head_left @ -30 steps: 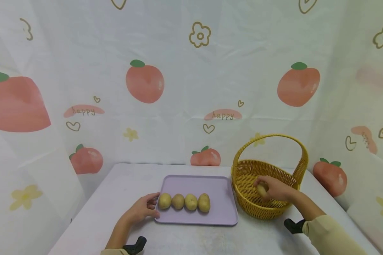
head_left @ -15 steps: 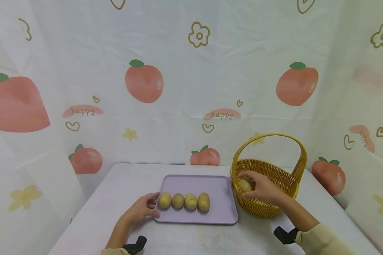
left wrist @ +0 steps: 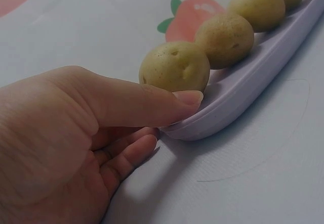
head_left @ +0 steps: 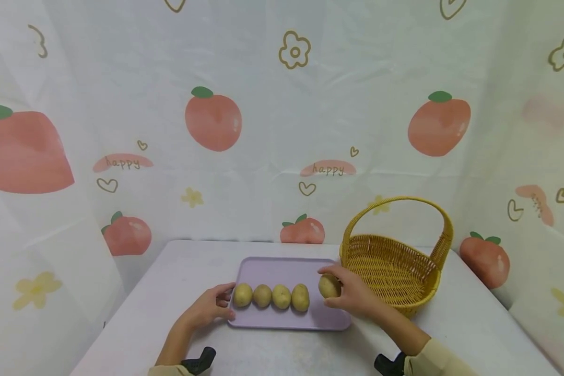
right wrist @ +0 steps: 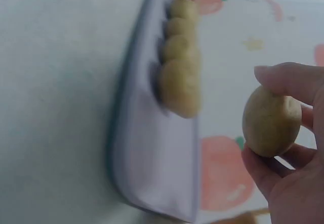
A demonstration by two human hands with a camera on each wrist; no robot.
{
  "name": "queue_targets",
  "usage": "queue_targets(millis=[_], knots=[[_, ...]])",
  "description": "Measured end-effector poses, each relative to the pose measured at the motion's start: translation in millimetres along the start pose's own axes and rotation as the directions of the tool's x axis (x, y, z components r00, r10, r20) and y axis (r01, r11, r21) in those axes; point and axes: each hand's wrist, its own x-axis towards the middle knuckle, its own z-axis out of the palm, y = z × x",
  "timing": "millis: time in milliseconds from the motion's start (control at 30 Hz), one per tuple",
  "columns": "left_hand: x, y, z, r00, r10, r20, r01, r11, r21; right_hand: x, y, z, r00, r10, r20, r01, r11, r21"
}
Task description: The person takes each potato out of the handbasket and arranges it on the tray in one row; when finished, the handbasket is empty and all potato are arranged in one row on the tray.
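Over the right part of the lilac tray (head_left: 282, 321), my right hand (head_left: 357, 295) holds a potato (head_left: 329, 286) between thumb and fingers. The right wrist view shows this potato (right wrist: 272, 122) raised above the tray. Several potatoes stand in a row across the tray's left and middle, from the leftmost potato (head_left: 242, 295) to a longer potato (head_left: 300, 298). My left hand (head_left: 209, 308) holds the tray's left edge; in the left wrist view its thumb (left wrist: 152, 105) lies over the rim beside a potato (left wrist: 174, 70), and the other fingers are partly hidden.
A yellow wicker basket (head_left: 390, 277) with a tall arched handle (head_left: 406, 199) stands to the right of the tray, and no potato shows in its visible inside. Behind the white table (head_left: 192, 266) hangs a curtain (head_left: 263, 209) printed with fruit.
My right hand has carried the potato left, out of the basket and over the tray's right part. The left hand, the tray and the row of potatoes have stayed in place.
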Motion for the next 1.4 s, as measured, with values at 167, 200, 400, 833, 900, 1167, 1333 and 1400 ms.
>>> queue_targets(millis=[167, 200, 400, 833, 900, 1167, 1333, 1400], knots=[[-0.7, 0.7, -4.3, 0.999, 0.034, 0.002, -0.034, 0.999, 0.009, 3, 9, 23, 0.999, 0.025, 0.03, -0.024, 0.998, -0.051], [-0.9, 1.0, -5.2, 0.999, 0.04, 0.0, -0.04, 0.999, 0.007, 4, 11, 27, 0.999, 0.03, 0.025, -0.029, 0.998, -0.063], [-0.1, -0.3, -6.9, 0.998, 0.059, 0.004, -0.059, 0.998, -0.006, 9, 22, 40, 0.993, 0.114, 0.017, -0.112, 0.992, -0.057], [-0.6, -2.1, 2.8, 0.997, 0.073, 0.003, -0.073, 0.997, -0.006, 11, 33, 54, 0.989, 0.139, 0.055, -0.137, 0.99, -0.043], [-1.7, -0.4, 2.6, 0.998, 0.065, -0.005, -0.065, 0.998, -0.006, 11, 31, 53, 0.988, 0.143, 0.059, -0.141, 0.989, -0.034], [-4.1, 8.4, 3.4, 0.998, 0.07, -0.001, -0.07, 0.997, -0.023, 0, 22, 46, 0.994, 0.101, 0.049, -0.099, 0.994, -0.051], [-5.2, 5.1, 0.3, 0.998, 0.064, 0.003, -0.064, 0.998, -0.008, -11, 7, 36, 0.998, 0.069, 0.009, -0.068, 0.995, -0.076], [-6.0, 3.2, -4.0, 0.997, 0.074, 0.022, -0.074, 0.997, -0.023, -17, 1, 29, 0.999, 0.042, -0.022, -0.044, 0.997, -0.069]])
